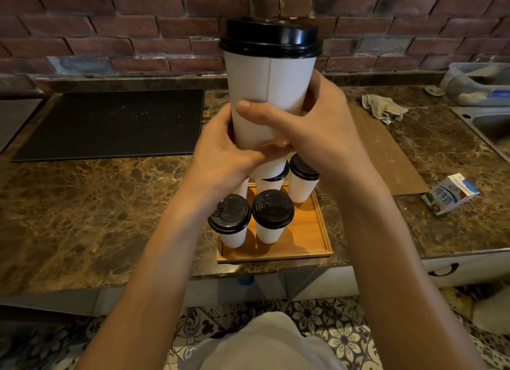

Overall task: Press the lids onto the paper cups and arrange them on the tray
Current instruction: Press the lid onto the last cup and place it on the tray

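4 lidded cups (pixel 273 218) on tray (pixel 311 249)

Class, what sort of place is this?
Likely a café counter or kitchen: a sink set in the marble worktop, a milk carton, and lidded paper cups on a tray.

Pretty sure this is a cafe bar counter

Brick wall (pixel 110 25), marble countertop (pixel 96 204), steel sink (pixel 488 124), milk carton (pixel 448 194), lidded paper cups (pixel 271 218) on a wooden tray (pixel 303 240).

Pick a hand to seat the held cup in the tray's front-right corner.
Right, likely. The right hand wraps the paper cup on the side of the wooden tray's bare corner; the left hand holds its base.
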A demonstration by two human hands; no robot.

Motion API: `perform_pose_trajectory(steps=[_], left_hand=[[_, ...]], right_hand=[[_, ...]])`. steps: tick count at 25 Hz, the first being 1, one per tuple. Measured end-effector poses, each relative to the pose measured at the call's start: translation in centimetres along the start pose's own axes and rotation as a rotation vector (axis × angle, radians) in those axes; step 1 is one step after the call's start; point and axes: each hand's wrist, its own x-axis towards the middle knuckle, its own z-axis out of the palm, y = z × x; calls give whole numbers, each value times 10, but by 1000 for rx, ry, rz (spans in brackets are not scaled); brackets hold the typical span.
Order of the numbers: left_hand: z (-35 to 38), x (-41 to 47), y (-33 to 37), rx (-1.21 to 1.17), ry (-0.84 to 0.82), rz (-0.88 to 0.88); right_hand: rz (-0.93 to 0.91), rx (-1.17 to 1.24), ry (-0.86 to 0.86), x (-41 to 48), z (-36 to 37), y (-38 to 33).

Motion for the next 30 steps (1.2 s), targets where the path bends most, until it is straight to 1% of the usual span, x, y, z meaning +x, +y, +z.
perform_pose_trajectory(steps=[6,10,14,21,26,30], left_hand=[[-6,-4,8,-15,-104,-11],[-10,-8,6,-37,-166,-11],[-8,-11,8,-49,-166,-4],[-3,-9,10,-29,-31,-14],[5,-9,1,-18,52,-7],[7,-11,-4,-29,81,-6]], right_hand=[[-32,6,-113,0,-13,2],[-19,49,-193,-3,-17,6],[-2,47,-230,-3,-18,7],[-2,24,-113,-4,-9,2],[14,-40,-19,-8,4,7],[-4,-79,45,-12,12,9]])
